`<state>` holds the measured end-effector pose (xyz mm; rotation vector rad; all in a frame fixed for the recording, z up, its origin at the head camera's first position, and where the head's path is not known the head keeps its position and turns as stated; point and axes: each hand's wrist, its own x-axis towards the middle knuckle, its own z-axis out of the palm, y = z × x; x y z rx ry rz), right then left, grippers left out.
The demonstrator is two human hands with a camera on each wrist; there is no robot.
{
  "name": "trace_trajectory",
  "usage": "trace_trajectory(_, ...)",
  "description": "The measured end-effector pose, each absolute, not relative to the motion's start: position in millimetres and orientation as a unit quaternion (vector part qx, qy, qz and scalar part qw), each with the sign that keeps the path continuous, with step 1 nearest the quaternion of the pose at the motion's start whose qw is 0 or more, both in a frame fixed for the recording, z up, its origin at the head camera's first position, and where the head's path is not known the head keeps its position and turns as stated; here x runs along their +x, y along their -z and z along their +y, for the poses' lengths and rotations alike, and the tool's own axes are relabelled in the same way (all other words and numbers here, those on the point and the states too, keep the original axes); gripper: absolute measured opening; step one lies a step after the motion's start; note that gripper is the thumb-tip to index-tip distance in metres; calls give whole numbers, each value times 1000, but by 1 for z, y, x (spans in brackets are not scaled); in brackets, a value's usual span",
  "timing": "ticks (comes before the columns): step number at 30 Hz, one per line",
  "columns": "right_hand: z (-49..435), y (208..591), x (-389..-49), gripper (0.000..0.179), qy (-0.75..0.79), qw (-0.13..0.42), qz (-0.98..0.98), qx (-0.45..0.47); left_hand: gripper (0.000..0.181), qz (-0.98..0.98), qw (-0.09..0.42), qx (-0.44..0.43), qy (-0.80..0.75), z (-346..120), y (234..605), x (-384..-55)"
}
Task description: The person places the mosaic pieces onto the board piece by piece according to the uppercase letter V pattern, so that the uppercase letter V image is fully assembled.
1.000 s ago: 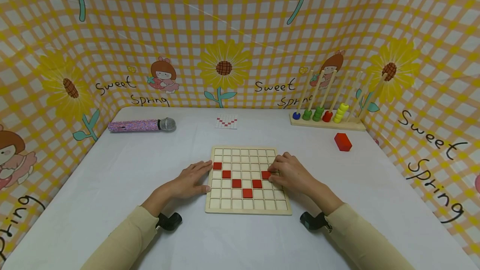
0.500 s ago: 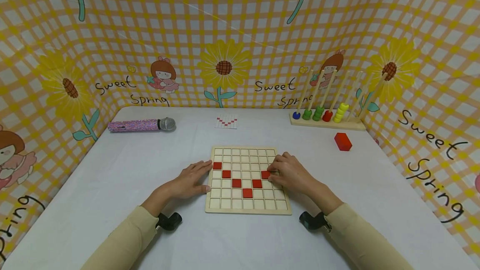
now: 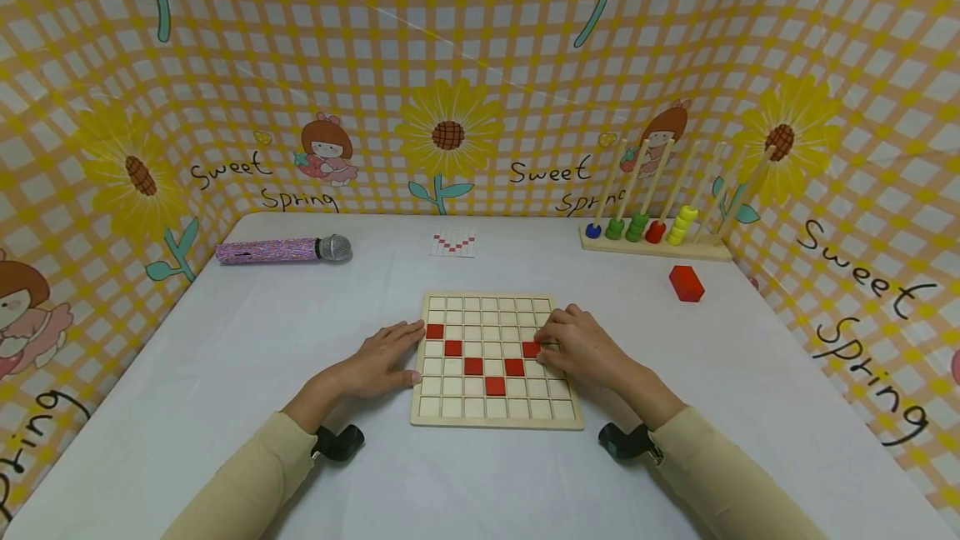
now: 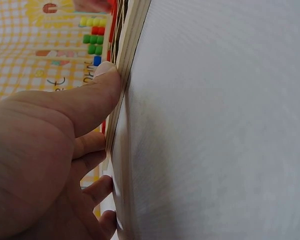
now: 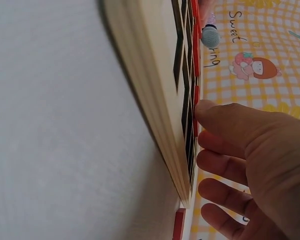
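In the head view a wooden grid board (image 3: 497,422) lies flat on the table, with several red square tiles in its cells forming a V, such as the lowest tile (image 3: 495,387). At the board's left edge rests my left hand (image 3: 372,365), fingers nearly straight; the left wrist view shows its thumb (image 4: 97,95) against the board's side (image 4: 135,30). My right hand (image 3: 588,348) reaches over the right side and pinches a red tile (image 3: 531,349) between thumb and index finger. From the right wrist, the thumb (image 5: 225,117) touches that tile's edge (image 5: 196,120), other fingers curled.
Behind the board lies a small pattern card (image 3: 452,243) with a red V on a grid. A glittery microphone (image 3: 277,251) lies at the back left. A bead abacus (image 3: 652,248) stands at the back right, a red block (image 3: 686,283) in front of it.
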<state>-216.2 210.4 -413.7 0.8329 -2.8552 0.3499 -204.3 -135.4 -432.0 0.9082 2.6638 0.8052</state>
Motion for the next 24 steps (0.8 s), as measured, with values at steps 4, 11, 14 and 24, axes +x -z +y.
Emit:
trace_trajectory(4, 210, 412, -215, 25, -117, 73, -952, 272, 70, 905, 104, 311, -272, -135, 432, -204)
trace_trajectory(11, 215, 411, -216, 25, -123, 71, -956, 258, 70, 906, 106, 307, -271, -135, 430, -204)
trace_trajectory(14, 219, 411, -218, 28, -128, 75, -956, 255, 70, 906, 106, 307, -271, -135, 430, -204)
trace_trajectory(24, 231, 409, -221, 34, -142, 64, -959, 235, 71, 907, 113, 304, -269, -134, 433, -205)
